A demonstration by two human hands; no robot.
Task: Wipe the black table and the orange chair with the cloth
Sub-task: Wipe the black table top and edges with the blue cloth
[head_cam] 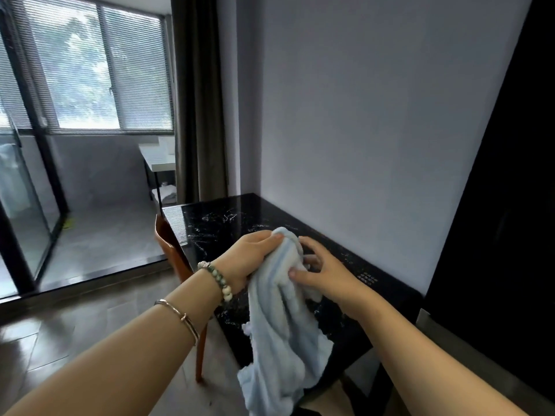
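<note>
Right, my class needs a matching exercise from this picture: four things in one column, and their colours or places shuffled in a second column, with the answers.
Column A
1. cloth
2. table
3. chair
4. curtain

Column B
a. orange, standing at the table's edge
b. pale blue, gripped by the left hand and the right hand
c. hanging beside the window
d. black with white veins, against the wall

Pairs: 1-b, 2-d, 3-a, 4-c.
</note>
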